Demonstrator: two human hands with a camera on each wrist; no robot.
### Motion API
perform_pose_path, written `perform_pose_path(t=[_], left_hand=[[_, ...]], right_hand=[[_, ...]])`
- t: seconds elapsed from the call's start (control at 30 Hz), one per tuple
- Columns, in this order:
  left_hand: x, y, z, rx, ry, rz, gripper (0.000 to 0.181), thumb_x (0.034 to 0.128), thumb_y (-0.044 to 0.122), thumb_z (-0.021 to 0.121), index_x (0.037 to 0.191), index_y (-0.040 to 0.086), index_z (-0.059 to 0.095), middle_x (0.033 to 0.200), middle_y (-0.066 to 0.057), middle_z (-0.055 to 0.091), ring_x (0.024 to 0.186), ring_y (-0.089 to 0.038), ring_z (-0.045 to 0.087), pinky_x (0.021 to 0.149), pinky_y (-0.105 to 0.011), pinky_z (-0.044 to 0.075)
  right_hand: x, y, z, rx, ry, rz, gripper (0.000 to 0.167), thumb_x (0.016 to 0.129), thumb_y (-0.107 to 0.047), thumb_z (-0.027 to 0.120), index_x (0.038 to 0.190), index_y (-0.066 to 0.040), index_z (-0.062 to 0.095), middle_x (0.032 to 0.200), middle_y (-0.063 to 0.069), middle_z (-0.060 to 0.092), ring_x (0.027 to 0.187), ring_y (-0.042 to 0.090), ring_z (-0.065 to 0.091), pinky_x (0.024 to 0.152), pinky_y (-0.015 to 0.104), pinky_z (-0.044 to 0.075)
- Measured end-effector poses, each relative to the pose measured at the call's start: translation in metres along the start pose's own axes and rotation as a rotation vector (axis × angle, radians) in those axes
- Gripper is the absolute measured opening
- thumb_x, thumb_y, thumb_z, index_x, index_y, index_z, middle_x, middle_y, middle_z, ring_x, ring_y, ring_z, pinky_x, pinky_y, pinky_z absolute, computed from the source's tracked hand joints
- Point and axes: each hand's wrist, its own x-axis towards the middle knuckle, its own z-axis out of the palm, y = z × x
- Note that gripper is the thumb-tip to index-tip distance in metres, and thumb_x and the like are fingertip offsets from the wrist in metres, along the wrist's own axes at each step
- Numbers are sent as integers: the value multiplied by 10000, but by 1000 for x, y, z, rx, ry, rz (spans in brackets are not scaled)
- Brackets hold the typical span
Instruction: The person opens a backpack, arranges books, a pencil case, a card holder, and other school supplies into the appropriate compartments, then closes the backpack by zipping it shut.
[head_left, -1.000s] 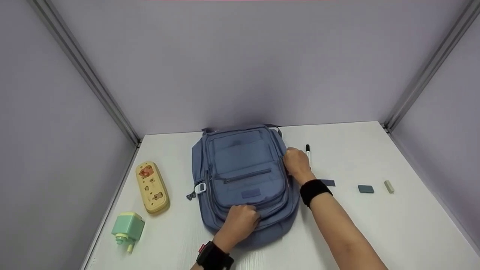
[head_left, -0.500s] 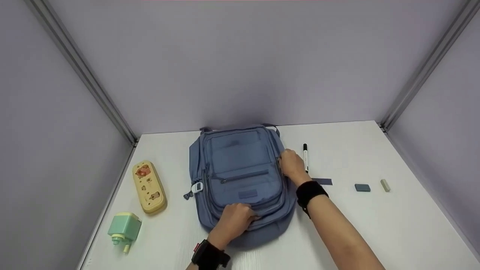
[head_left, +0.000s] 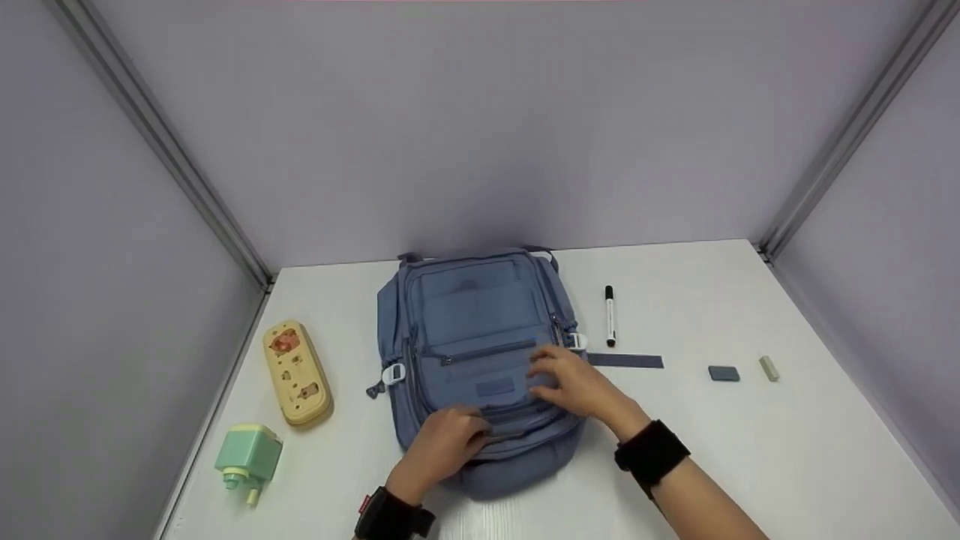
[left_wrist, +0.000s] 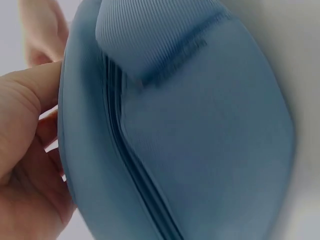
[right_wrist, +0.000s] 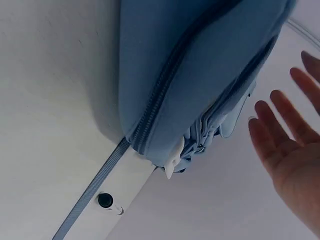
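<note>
A blue backpack lies front side up on the white table, its front pocket unzipped along the side and its lower edge gaping. My left hand grips the pocket's lower edge. In the left wrist view, the left thumb lies at the rim of the blue fabric, with curled fingers behind it. Above the lower right of the pack's front hovers my right hand, fingers spread and loosely bent. The right wrist view shows that hand apart from the fabric, holding nothing.
Left of the pack are a yellow pencil case and a green crank pencil sharpener. On the right lie a marker, a dark strap, a blue-grey eraser and a small pale block. Grey panels wall the table.
The right hand has let go at the pack's right side and come down over its front, uncovering the white buckle. The left hand has shifted slightly left, and the pocket gapes more.
</note>
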Motion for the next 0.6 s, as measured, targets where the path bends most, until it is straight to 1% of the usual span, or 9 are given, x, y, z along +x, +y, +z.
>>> perform_pose_path(t=[0.07, 0.13, 0.23, 0.3, 0.37, 0.43, 0.53, 0.6], left_hand=[[-4, -5, -2, -28, 11, 0, 45, 843, 112, 773, 875, 143, 768, 832, 51, 648, 754, -118, 635, 693, -297, 519], [-8, -8, -4, -53, 26, -1, 47, 845, 110, 770, 874, 147, 770, 832, 59, 657, 758, -115, 639, 703, -302, 521], [-11, -11, -7, -73, 54, -11, 33, 873, 126, 745, 884, 150, 765, 835, 68, 669, 757, -112, 647, 705, -314, 524], [-12, -11, -10, -82, 76, -30, 37, 902, 143, 718, 902, 140, 755, 843, 59, 669, 760, -120, 649, 702, -325, 527], [-11, -10, -13, -88, 111, -51, 55, 922, 160, 698, 920, 129, 742, 856, 48, 668, 768, -128, 650, 702, -330, 529], [-11, -9, -17, -89, 158, -66, 64, 932, 166, 687, 926, 119, 731, 861, 37, 662, 768, -135, 648, 698, -333, 530], [-9, -9, -20, -88, 238, -65, 41, 929, 144, 690, 921, 121, 723, 857, 34, 653, 763, -130, 638, 690, -327, 525], [-8, -10, -19, -86, 284, -60, 42, 933, 159, 690, 918, 134, 720, 851, 43, 646, 760, -118, 630, 692, -329, 520]], right_hand=[[-8, -4, 4, 20, -48, -44, 162, 878, -220, 762, 984, -100, 740, 1258, 101, 575, 1186, 283, 542, 950, 435, 457], [-15, -7, 8, 32, -86, -71, 162, 867, -246, 772, 952, -112, 744, 1276, 96, 571, 1199, 279, 535, 963, 429, 450], [-22, -8, 13, 32, -115, -79, 194, 855, -282, 783, 956, -119, 751, 1299, 80, 567, 1224, 272, 522, 993, 427, 429], [-25, -6, 14, 21, -113, -74, 214, 852, -301, 784, 974, -128, 754, 1314, 69, 562, 1239, 268, 511, 1004, 429, 418], [-27, -5, 15, 19, -93, -79, 219, 856, -300, 779, 991, -129, 753, 1324, 69, 560, 1251, 272, 501, 1013, 436, 408], [-28, -4, 13, 14, -53, -94, 192, 869, -267, 767, 997, -124, 746, 1322, 79, 565, 1256, 288, 497, 1016, 446, 404], [-26, -4, 12, -20, 28, -139, 137, 895, -197, 735, 1000, -110, 727, 1281, 96, 597, 1229, 303, 525, 1001, 446, 420], [-24, -6, 11, -53, 74, -158, 115, 907, -171, 717, 999, -102, 708, 1238, 99, 627, 1196, 300, 555, 987, 436, 435]])
